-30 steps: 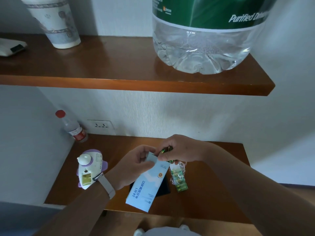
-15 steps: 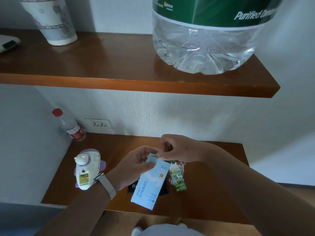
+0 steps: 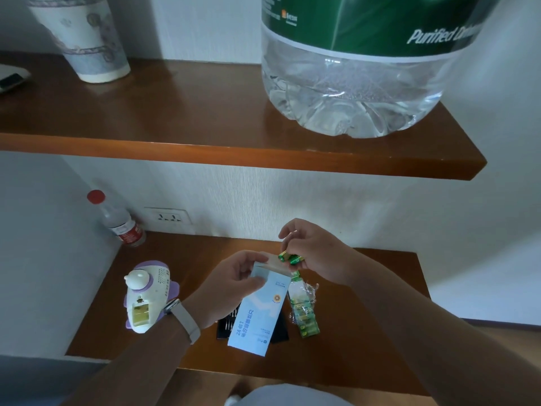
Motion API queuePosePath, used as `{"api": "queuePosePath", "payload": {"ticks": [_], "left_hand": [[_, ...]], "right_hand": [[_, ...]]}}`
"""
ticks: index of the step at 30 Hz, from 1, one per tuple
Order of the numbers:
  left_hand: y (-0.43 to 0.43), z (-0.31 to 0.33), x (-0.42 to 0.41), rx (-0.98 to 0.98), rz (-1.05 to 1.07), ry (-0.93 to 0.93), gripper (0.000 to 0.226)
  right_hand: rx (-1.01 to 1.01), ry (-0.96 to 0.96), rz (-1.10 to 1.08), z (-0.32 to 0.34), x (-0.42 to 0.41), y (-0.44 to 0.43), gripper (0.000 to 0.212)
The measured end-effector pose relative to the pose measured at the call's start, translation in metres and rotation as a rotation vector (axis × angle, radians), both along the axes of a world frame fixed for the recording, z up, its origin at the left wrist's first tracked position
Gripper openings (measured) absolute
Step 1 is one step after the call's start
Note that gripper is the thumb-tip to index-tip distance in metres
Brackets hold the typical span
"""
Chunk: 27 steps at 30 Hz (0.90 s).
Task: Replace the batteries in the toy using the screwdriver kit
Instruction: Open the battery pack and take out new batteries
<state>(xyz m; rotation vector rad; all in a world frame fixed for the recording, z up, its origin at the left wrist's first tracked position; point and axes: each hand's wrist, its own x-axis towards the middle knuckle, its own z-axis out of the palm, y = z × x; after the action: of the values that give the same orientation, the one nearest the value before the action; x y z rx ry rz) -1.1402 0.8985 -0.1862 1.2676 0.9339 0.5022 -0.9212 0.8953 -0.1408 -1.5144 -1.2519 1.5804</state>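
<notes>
My left hand (image 3: 234, 284) holds the light blue screwdriver kit box (image 3: 259, 312) by its open top end, tilted above the lower shelf. Just right of the opening, my right hand (image 3: 317, 254) pinches two green batteries (image 3: 289, 258). The white and purple toy (image 3: 146, 297) lies on the shelf at left, its battery compartment open and facing up. A clear pack of green batteries (image 3: 304, 312) lies right of the box. A black tray of screwdriver bits (image 3: 225, 325) sits under the box, mostly hidden.
A small red-capped bottle (image 3: 118, 219) stands in the back left corner beside a wall socket (image 3: 168, 217). The upper wooden shelf (image 3: 205, 118) overhangs, carrying a big water jug (image 3: 351, 68) and a paper cup (image 3: 85, 39).
My right hand has lifted slightly up and to the right, bringing the green batteries into view beside the box opening. The box flap now stands open.
</notes>
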Motion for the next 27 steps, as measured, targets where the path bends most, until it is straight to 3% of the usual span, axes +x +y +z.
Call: {"api": "queuePosePath", "payload": {"ticks": [6, 15, 27], "left_hand": [[0.003, 0.005, -0.001, 0.008, 0.015, -0.001, 0.033], [0.000, 0.008, 0.004, 0.038, -0.033, 0.052, 0.023], [-0.001, 0.009, 0.014, 0.008, 0.013, 0.003, 0.027]], "right_hand": [[0.169, -0.288, 0.179, -0.001, 0.000, 0.003, 0.007], [0.197, -0.476, 0.347, 0.011, -0.018, 0.005, 0.013], [0.227, -0.443, -0.004, 0.006, -0.017, 0.003, 0.020]]}}
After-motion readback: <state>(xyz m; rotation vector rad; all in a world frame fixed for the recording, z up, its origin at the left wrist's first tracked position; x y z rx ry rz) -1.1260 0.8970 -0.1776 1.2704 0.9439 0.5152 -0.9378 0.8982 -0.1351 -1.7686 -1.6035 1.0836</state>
